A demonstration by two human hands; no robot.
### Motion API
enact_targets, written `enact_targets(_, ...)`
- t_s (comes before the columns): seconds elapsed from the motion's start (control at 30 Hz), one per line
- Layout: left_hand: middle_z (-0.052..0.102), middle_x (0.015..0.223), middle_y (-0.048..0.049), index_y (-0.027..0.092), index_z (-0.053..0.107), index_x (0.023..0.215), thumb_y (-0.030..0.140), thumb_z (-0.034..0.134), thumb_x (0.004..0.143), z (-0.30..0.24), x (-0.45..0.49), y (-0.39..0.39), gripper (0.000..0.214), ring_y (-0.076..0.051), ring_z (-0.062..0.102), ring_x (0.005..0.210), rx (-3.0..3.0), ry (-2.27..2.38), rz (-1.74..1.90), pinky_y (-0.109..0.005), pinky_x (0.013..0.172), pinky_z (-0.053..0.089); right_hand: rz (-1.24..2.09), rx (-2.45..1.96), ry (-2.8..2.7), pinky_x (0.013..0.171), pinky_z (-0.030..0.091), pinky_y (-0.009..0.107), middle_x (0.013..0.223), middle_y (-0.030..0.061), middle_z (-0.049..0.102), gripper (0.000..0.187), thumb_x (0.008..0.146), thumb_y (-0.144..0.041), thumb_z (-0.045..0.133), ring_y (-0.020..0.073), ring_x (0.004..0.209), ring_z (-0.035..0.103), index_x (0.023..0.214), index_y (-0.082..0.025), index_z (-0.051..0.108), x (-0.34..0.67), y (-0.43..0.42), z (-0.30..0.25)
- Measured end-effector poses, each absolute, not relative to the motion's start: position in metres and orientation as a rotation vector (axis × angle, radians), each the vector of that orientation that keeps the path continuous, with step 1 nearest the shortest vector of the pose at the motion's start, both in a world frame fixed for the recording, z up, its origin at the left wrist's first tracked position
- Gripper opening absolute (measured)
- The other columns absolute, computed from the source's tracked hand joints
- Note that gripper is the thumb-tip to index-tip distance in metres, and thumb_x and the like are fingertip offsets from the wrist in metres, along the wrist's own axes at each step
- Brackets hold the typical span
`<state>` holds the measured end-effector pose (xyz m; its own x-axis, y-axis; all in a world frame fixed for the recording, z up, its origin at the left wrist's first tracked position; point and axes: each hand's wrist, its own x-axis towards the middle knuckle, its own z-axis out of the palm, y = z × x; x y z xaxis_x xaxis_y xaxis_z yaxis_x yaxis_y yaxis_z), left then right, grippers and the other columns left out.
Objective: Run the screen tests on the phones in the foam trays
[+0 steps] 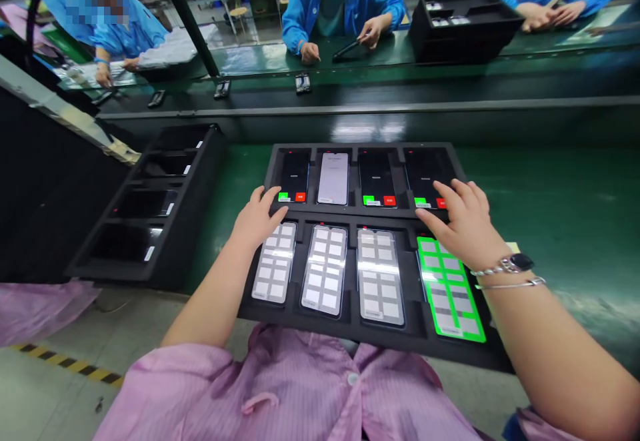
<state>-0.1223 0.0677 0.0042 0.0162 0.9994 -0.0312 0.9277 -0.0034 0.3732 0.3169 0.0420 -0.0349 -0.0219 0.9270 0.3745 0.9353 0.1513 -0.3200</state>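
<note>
Phone tray: black, 2 rows of 4 slots, lying on the green worktop right before the person in pink; all 8 slots hold a phone, so I'd call the filling done.
Back row: the leftmost phone and the 2 on the right show dark screens with a green and a red box below; the white-screen phone is 2nd from left.
Front row: 3 tiled-screen phones glow pale; the green-screen phone sits at the right end.
Progress: screens differ, so the 8 seem to be at mixed stages; their text is too small for me to tell which are finished.
Left hand: fingers spread at the tray's left side, near the leftmost back phone, pinching nothing I can see.
Right hand: fingers spread over the lower corner of the rightmost back phone; I can't tell whether they touch it.
Side tray: off to the left, 4 dark phones in view; whether checked or waiting, I can't tell.
Across the line: co-workers in blue sleeves, near a black bin.
</note>
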Motion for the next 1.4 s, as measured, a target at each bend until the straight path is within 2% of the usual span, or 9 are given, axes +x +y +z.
enact_targets(0.13, 0.039, 0.168, -0.0178, 0.03, 0.065, 0.145, 0.052, 0.05, 0.104, 0.001, -0.123, 0.07, 0.049, -0.045, 0.06, 0.137, 2.075, 1.998, 0.318, -0.061, 0.107, 0.055, -0.029, -1.66, -2.09, 0.127, 0.029, 0.069, 0.163, 0.0221, 0.044, 0.076, 0.101, -0.067, 0.049, 0.0456, 0.159, 0.027, 0.159, -0.019, 0.049, 0.292, 0.038, -0.015)
enact_targets(0.23, 0.042, 0.166, -0.0199, 0.027, 0.061, 0.149, 0.048, 0.056, 0.102, 0.001, -0.116, 0.075, 0.052, -0.044, 0.045, 0.15, 2.262, 1.965, 0.403, -0.065, 0.119, 0.043, -0.003, -1.588, -2.2, 0.127, 0.026, 0.071, 0.165, 0.0198, 0.042, 0.071, 0.101, -0.064, 0.051, 0.0439, 0.161, 0.024, 0.159, -0.022, 0.049, 0.274, 0.041, -0.007)
enact_targets(0.4, 0.049, 0.163, -0.013, 0.026, 0.067, 0.141, 0.046, 0.066, 0.099, 0.01, -0.079, 0.092, 0.046, -0.039, 0.037, 0.156, 2.568, 1.639, 0.429, -0.058, 0.129, 0.032, 0.074, -1.607, -2.288, 0.126, 0.025, 0.073, 0.168, 0.0176, 0.041, 0.071, 0.1, -0.065, 0.055, 0.0448, 0.16, 0.025, 0.16, -0.028, 0.05, 0.246, 0.059, -0.014)
enact_targets(0.6, 0.048, 0.164, -0.0165, 0.022, 0.066, 0.142, 0.041, 0.065, 0.101, 0.002, -0.049, 0.094, 0.045, -0.043, 0.03, 0.159, 2.602, 1.593, 0.349, -0.067, 0.13, 0.025, 0.194, -1.794, -2.283, 0.124, 0.018, 0.08, 0.172, 0.0151, 0.034, 0.061, 0.097, -0.067, 0.059, 0.0501, 0.16, 0.02, 0.146, -0.03, 0.066, 0.23, 0.069, -0.019)
enact_targets(0.87, 0.04, 0.17, -0.0149, 0.026, 0.069, 0.138, 0.045, 0.063, 0.102, -0.003, -0.049, 0.092, 0.041, -0.046, 0.022, 0.162, 2.465, 1.661, 0.344, -0.071, 0.13, 0.019, 0.009, -1.563, -2.1, 0.128, 0.025, 0.072, 0.172, 0.019, 0.032, 0.077, 0.103, -0.064, 0.049, 0.0447, 0.162, 0.021, 0.167, -0.025, 0.032, 0.256, 0.004, 0.021)
enact_targets(1.03, 0.037, 0.171, -0.0163, 0.024, 0.048, 0.158, 0.058, 0.063, 0.1, 0.028, -0.075, 0.057, 0.069, -0.043, 0.022, 0.162, 2.458, 1.577, 0.71, -0.065, 0.13, 0.023, -0.037, -1.467, -2.051, 0.128, 0.032, 0.067, 0.163, 0.0184, 0.042, 0.074, 0.104, -0.055, 0.055, 0.0408, 0.157, 0.035, 0.168, -0.029, 0.028, 0.261, -0.06, 0.026)
enact_targets(1.2, 0.041, 0.169, -0.0122, 0.031, 0.047, 0.156, 0.058, 0.059, 0.101, 0.049, -0.113, -0.019, 0.062, -0.04, 0.025, 0.162, 2.569, 1.422, 0.684, -0.064, 0.131, 0.024, -0.013, -1.525, -2.054, 0.125, 0.036, 0.067, 0.155, 0.0153, 0.052, 0.064, 0.104, -0.047, 0.056, 0.0403, 0.151, 0.044, 0.164, -0.033, 0.037, 0.267, -0.109, 0.023)
enact_targets(1.3, 0.042, 0.167, -0.0107, 0.035, 0.051, 0.151, 0.054, 0.058, 0.102, 0.033, -0.128, -0.049, 0.053, -0.04, 0.027, 0.161, 2.548, 1.487, 0.638, -0.066, 0.13, 0.026, -0.022, -1.584, -2.027, 0.116, 0.046, 0.062, 0.132, 0.0144, 0.064, 0.048, 0.104, -0.041, 0.053, 0.0363, 0.13, 0.059, 0.151, -0.03, 0.056, 0.276, -0.116, 0.015)
enact_targets(1.4, 0.046, 0.162, -0.0125, 0.032, 0.058, 0.144, 0.049, 0.059, 0.102, 0.005, -0.135, -0.056, 0.046, -0.041, 0.03, 0.159, 2.453, 1.63, 0.744, -0.067, 0.128, 0.031, -0.082, -1.655, -2.0, 0.102, 0.053, 0.056, 0.11, 0.013, 0.065, 0.038, 0.105, -0.037, 0.049, 0.0323, 0.109, 0.064, 0.134, -0.026, 0.072, 0.289, -0.108, 0.001)
